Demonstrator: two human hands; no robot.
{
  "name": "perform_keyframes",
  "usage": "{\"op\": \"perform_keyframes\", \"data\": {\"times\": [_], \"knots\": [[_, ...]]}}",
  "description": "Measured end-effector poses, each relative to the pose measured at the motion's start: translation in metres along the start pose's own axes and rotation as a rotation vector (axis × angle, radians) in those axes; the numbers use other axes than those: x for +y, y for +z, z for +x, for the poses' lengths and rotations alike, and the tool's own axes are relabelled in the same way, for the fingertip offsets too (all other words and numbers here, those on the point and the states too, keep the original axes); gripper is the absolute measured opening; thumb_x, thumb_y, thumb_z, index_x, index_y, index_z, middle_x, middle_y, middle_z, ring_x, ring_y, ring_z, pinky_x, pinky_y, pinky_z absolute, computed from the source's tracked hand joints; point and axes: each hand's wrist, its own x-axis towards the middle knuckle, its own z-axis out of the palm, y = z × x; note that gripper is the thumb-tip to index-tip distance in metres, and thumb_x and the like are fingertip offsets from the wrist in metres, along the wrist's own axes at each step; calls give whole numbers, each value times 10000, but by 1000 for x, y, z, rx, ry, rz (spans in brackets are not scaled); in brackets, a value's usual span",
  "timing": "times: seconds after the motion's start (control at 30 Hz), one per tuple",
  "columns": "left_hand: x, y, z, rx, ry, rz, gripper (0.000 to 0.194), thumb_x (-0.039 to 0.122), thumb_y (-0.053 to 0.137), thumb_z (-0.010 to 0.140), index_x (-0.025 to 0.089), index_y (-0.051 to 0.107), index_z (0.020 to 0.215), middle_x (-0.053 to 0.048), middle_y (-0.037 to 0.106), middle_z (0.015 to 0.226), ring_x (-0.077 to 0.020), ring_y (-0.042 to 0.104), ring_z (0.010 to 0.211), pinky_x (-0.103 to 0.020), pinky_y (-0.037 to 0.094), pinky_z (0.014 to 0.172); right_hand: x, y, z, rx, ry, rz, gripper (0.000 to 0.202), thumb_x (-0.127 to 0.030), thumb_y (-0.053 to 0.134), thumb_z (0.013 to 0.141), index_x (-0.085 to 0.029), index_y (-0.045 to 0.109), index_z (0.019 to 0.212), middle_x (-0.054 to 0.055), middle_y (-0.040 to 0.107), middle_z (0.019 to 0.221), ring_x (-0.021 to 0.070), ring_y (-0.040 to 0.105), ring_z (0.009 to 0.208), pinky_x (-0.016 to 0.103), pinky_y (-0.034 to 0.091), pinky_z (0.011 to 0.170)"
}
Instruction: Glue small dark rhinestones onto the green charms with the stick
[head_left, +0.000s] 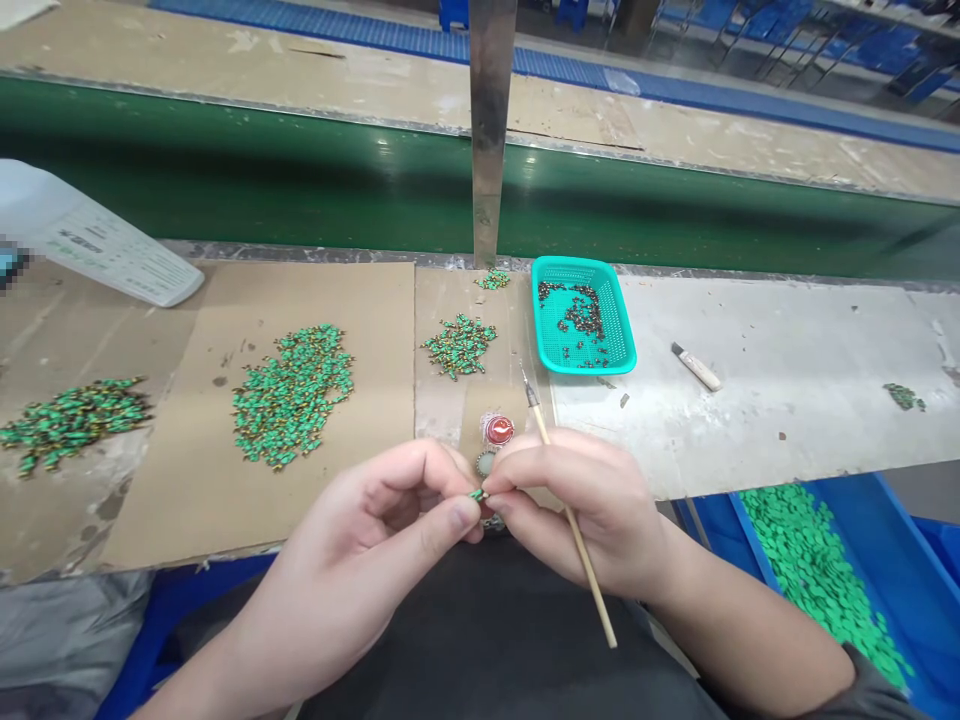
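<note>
Between the fingertips of my left hand is a small green piece. My right hand pinches at the piece's other end, its thumb and forefinger closed, with a thin wooden-handled brush held across the palm, tip pointing up and away. Just beyond my fingers lie a bottle cap and a cap with red content. Piles of green and gold pieces lie on the cardboard: a large one, a smaller one and one at the far left.
A turquoise basket holds small dark parts. Right of it lie a short white-handled tool and a small green pile. A white container stands left, a metal post behind. Green discs fill a blue bin at lower right.
</note>
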Motion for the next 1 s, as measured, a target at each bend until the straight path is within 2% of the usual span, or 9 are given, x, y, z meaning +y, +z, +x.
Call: {"op": "perform_keyframes", "data": {"times": [0.4,0.63,1.0], "knots": [[-2,-3,-3,-26,16,27,316,454,893,1111,269,839,862,-20,806,829,-186,731,787,-227,605,734,0,0,-2,-1,-50,29,139,-77,750,1157,-215,738,1154,45,878,994,172,848,874,276,683,846],[0,-3,-1,-21,15,42,331,451,887,1113,264,828,846,-15,790,806,-181,715,764,-222,595,714,1,0,-1,-10,-30,32,160,-97,723,1168,-253,745,1190,32,883,994,188,855,867,303,707,820],[0,-2,-1,-26,15,58,312,421,872,1113,262,827,848,-19,801,810,-183,721,761,-223,593,710,3,1,-3,-18,-26,45,157,-91,712,1176,-245,741,1185,34,879,1001,183,846,876,302,694,835]]}}
